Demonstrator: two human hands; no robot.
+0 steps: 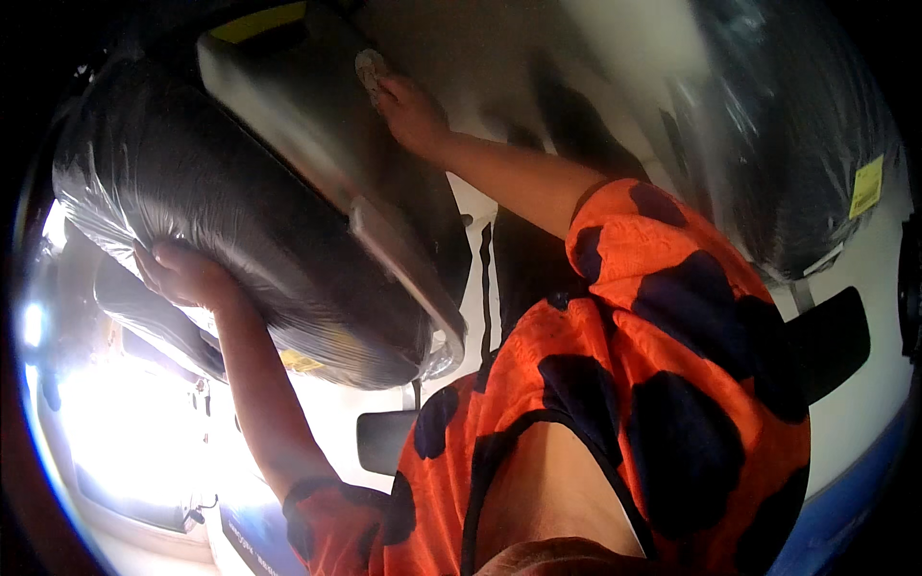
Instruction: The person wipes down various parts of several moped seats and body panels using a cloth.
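My left hand [184,273] rests on a dark cushion wrapped in clear plastic [230,194], at the picture's left. Its fingers are partly bent against the film; whether they grip it cannot be told. Higher up, my right hand [412,115] holds a whitish, crumpled pad or cloth [369,68] at its fingertips. That pad touches or lies just over a smooth dark panel [331,101]. A pale, glossy edge runs down the panel's side, beside the wrapped cushion. A yellow strip [259,23] shows at the panel's far end.
A second large plastic-wrapped dark cushion [778,144], with a yellow label [866,187], stands at the right. Dark flat pads [828,345] on narrow stems are near its lower edge and below the left cushion. Strong glare [137,417] whitens the lower left.
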